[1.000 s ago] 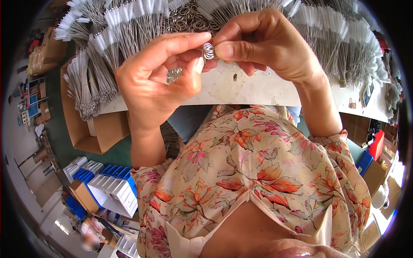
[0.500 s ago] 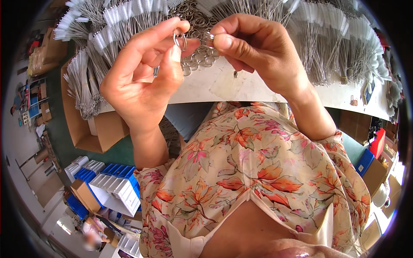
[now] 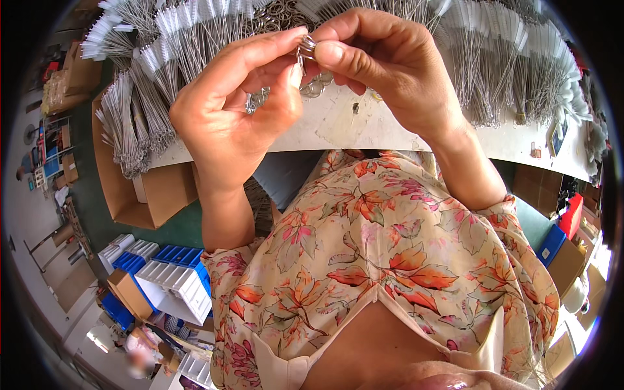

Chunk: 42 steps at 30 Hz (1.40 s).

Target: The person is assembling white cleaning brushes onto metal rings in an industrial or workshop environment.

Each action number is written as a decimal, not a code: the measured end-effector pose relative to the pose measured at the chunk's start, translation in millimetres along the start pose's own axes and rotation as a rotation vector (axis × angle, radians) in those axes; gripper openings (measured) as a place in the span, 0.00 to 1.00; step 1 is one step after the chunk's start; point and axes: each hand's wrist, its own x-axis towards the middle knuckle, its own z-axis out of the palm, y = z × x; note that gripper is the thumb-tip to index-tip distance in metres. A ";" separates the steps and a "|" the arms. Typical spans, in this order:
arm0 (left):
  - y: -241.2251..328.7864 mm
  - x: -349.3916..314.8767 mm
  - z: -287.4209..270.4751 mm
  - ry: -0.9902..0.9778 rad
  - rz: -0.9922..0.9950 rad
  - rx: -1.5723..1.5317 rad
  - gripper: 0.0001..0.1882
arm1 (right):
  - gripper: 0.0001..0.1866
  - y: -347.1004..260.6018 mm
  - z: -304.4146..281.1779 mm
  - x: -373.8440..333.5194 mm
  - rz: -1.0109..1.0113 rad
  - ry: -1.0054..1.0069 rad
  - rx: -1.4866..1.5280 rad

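Both my hands are raised close together over the near edge of the white table (image 3: 364, 127). A metal split ring (image 3: 300, 60) is pinched between the thumb and fingertips of my left hand (image 3: 234, 110). My right hand (image 3: 396, 71) pinches small shiny metal loops (image 3: 308, 44) between thumb and forefinger. These loops touch or overlap the ring; whether they are linked cannot be made out. Behind my hands lies a pile of metal rings (image 3: 276, 16), partly hidden by my fingers.
Bundles of thin wire brushes with white bristles (image 3: 179, 49) lie at the left, and more brush bundles (image 3: 484, 65) at the right. A cardboard box (image 3: 159, 198) stands below the table's left end. Blue and white plastic bins (image 3: 172, 286) are at lower left, with a person nearby.
My left hand has moved right and slightly up, bringing the ring against the loops in my right hand. My right hand has shifted slightly up and left.
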 end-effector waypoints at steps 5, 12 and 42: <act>0.8 -1.4 0.0 -0.012 -0.020 -0.014 0.14 | 0.09 7.4 6.5 -0.6 -0.121 0.010 0.117; -0.5 -5.0 -4.4 -0.040 -0.019 0.030 0.15 | 0.07 -23.6 -3.2 2.6 0.134 -0.113 -0.159; -107.1 48.0 -89.7 0.056 -0.611 1.333 0.16 | 0.08 87.5 -10.5 -31.8 -0.554 -0.101 -0.992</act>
